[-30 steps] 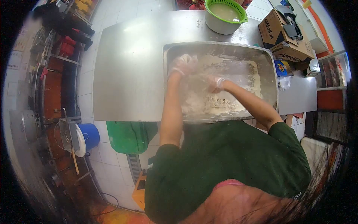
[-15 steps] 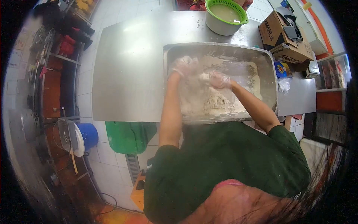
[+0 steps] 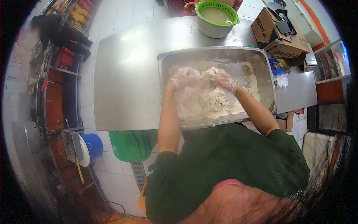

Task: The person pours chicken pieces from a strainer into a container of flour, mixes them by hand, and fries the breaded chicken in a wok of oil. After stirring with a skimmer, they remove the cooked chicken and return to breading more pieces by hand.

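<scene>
Both my hands are in clear plastic gloves over a large metal tray point(image 3: 220, 49). My left hand point(image 3: 180, 79) is closed around a lumpy white piece point(image 3: 192, 72) coated in flour. Beside it, my right hand point(image 3: 226, 81) grips another floury lump point(image 3: 211, 74), rough and pale. What lies under the coating of either piece cannot be made out. Loose flour point(image 3: 192, 104) covers the left and middle of the tray, with a clumpy heap point(image 3: 217, 100) just below my hands. A haze of flour dust blurs the area around my left hand.
The tray rests on a steel table point(image 3: 123, 82). Behind it stands a white tub with a green strainer point(image 3: 235, 16) holding cloudy liquid. Cardboard boxes point(image 3: 276, 31) and a plastic bag point(image 3: 281, 81) are at right. A green bin point(image 3: 128, 145), blue bucket point(image 3: 92, 145) and a person point(image 3: 56, 31) are left.
My right hand has risen slightly, bringing its floury lump up beside the left hand's. The lump in my left hand shows more clearly. The view has shifted a little.
</scene>
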A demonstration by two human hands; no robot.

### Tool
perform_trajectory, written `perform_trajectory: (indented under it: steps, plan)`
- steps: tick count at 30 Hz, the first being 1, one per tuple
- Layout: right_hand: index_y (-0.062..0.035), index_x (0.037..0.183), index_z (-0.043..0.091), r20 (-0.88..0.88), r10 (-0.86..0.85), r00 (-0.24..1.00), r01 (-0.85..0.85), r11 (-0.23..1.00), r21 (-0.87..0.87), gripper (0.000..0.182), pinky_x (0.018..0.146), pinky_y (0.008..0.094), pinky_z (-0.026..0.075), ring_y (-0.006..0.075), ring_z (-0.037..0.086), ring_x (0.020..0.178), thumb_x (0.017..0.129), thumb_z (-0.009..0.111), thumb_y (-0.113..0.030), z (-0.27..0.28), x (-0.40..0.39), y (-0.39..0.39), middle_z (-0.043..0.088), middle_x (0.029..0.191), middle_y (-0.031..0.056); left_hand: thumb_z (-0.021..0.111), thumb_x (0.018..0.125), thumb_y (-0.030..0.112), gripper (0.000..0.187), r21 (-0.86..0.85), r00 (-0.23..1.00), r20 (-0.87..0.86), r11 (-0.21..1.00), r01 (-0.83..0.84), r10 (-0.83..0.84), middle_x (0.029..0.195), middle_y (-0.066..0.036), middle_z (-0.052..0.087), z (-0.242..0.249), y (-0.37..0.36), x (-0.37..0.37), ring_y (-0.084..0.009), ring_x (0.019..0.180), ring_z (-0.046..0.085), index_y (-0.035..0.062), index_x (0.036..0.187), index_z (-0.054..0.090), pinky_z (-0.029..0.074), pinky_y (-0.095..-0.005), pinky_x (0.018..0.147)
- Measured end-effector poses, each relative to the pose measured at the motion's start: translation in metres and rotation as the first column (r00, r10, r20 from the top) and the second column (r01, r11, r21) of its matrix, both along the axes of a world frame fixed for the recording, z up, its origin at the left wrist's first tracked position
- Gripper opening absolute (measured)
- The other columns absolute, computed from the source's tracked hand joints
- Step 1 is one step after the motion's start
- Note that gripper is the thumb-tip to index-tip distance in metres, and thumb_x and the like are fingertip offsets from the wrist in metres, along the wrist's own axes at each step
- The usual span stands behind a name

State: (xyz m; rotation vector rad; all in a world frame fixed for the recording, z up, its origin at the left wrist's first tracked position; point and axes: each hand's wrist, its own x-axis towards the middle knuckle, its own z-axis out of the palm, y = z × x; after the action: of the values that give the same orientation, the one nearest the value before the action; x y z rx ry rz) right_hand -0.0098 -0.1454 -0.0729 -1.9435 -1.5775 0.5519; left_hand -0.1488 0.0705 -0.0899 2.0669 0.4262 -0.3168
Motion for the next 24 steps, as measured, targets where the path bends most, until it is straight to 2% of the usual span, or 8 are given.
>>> perform_trajectory:
  steps: [2,4,6,9,11,15,17,24]
  plan:
    - [-0.0043,0.097,0.06,-0.395,-0.283,0.874,0.266,0.959,-0.098,0.024,0.074,0.0292,0.048,0.0168,0.058,0.079,0.09,0.044,-0.021,0.059,-0.014,0.003,0.061,0.087,0.0088,0.063,0.084,0.021,0.041,-0.189,0.99,-0.058,0.972,-0.138,0.129,0.116,-0.007,0.058,0.024,-0.003,0.001,-0.0166,0.101,0.056,0.0137,0.123,0.052,0.046,-0.0235,0.09]
    - [-0.0045,0.101,0.06,-0.293,-0.218,0.931,0.171,0.969,-0.179,0.026,0.076,0.0286,0.048,0.0178,0.058,0.082,0.09,0.044,-0.022,0.057,-0.001,0.001,0.061,0.092,0.009,0.062,0.084,0.024,0.041,-0.36,0.961,-0.138,0.892,-0.274,0.239,0.118,-0.009,0.057,0.049,-0.011,0.0,-0.0184,0.103,0.056,0.0141,0.123,0.053,0.045,-0.0228,0.09]
    - [-0.0047,0.105,0.06,-0.195,-0.136,0.971,0.081,0.96,-0.267,0.029,0.079,0.0279,0.048,0.0188,0.058,0.084,0.09,0.044,-0.023,0.058,0.002,0.0,0.062,0.096,0.0091,0.064,0.082,0.034,0.044,-0.225,0.989,-0.006,0.964,-0.143,0.146,0.116,-0.012,0.058,0.062,-0.022,-0.005,-0.0216,0.104,0.055,0.0132,0.119,0.056,0.044,-0.0254,0.091]
    - [-0.0056,0.11,0.06,-0.567,-0.224,0.792,0.144,0.973,-0.182,0.036,0.084,0.0284,0.046,0.0213,0.058,0.088,0.089,0.046,-0.031,0.071,-0.002,-0.004,0.062,0.101,0.0092,0.064,0.079,0.043,0.048,0.167,0.999,0.043,0.986,0.012,-0.02,0.11,-0.01,0.062,0.053,-0.041,-0.002,-0.0222,0.099,0.057,0.0107,0.115,0.059,0.045,-0.0311,0.087]
    - [-0.0072,0.112,0.06,-0.243,-0.2,0.949,0.108,0.931,-0.347,0.044,0.087,0.0315,0.044,0.0228,0.056,0.092,0.088,0.047,-0.042,0.077,0.005,-0.002,0.061,0.107,0.0093,0.06,0.079,0.049,0.054,0.244,0.997,-0.069,0.969,0.044,-0.027,0.112,-0.011,0.061,0.005,-0.028,0.006,-0.0259,0.099,0.056,0.0104,0.117,0.058,0.044,-0.0347,0.089]
    - [-0.0116,0.119,0.056,-0.26,-0.252,0.932,0.098,0.867,-0.488,0.054,0.097,0.0346,0.039,0.0272,0.052,0.109,0.086,0.044,-0.053,0.056,0.033,-0.007,0.053,0.123,0.0115,0.053,0.08,0.055,0.061,0.342,0.984,-0.174,0.934,0.099,-0.04,0.119,-0.015,0.056,0.008,-0.002,0.0,-0.029,0.108,0.053,0.012,0.123,0.053,0.042,-0.034,0.093]
    - [-0.0137,0.128,0.048,0.283,-0.258,0.924,0.372,0.784,-0.497,0.064,0.106,0.0407,0.029,0.033,0.04,0.125,0.085,0.039,-0.061,0.055,0.013,-0.009,0.041,0.136,0.0155,0.049,0.081,0.058,0.064,0.376,0.956,-0.269,0.927,-0.006,0.115,0.122,-0.017,0.054,0.016,-0.005,0.0,-0.0299,0.112,0.052,0.0124,0.126,0.051,0.041,-0.0339,0.095]
    - [-0.0171,0.138,0.033,0.261,0.199,0.945,-0.045,0.866,-0.498,0.07,0.109,0.0481,0.019,0.0329,0.033,0.129,0.084,0.036,-0.062,-0.007,-0.041,0.039,0.034,0.139,0.0198,0.032,0.088,0.056,0.067,0.416,0.926,-0.348,0.91,0.01,0.148,0.14,-0.011,0.037,0.015,-0.008,0.005,-0.0276,0.128,0.037,0.0082,0.134,0.04,0.031,-0.0343,0.104]
